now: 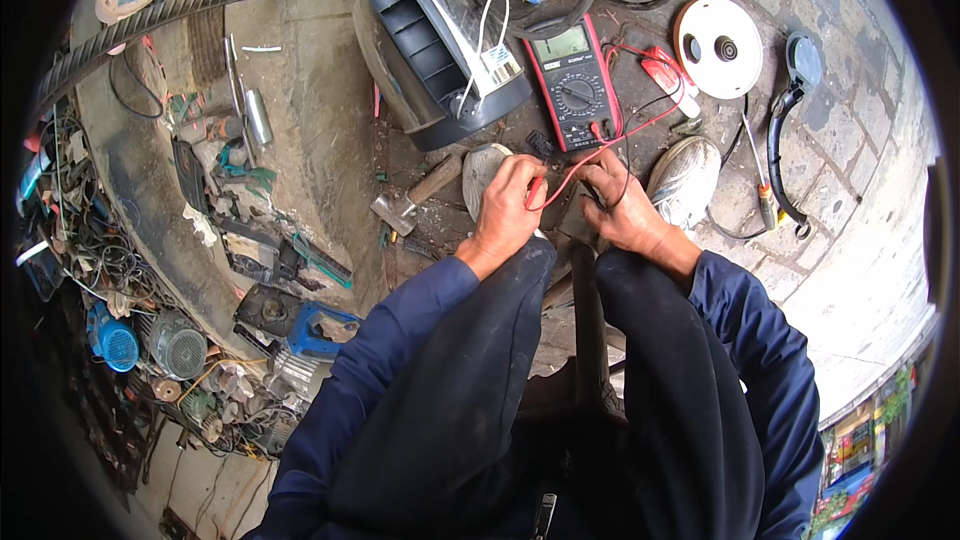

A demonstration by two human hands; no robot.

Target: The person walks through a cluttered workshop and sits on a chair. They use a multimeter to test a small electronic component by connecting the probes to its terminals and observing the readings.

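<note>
My left hand [509, 202] is closed around a red test probe [536, 192], whose red lead loops up to the right. My right hand [622, 208] is closed as well. A thin black lead runs into its fingers, where the dark probe is mostly hidden. Just beyond my hands lies a red-edged multimeter [577, 90] with a round dial and a small display. What the probe tips touch is too small and covered to make out. A small black piece [540, 144] lies by the meter's lower left corner.
A black-and-grey machine housing [440, 50] stands left of the meter. A hammer [415, 195] lies by my left shoe. On the right are a white round cover [718, 48], a screwdriver [766, 202] and a curved black handle [778, 145]. Scrap and motors [178, 345] pile up at far left.
</note>
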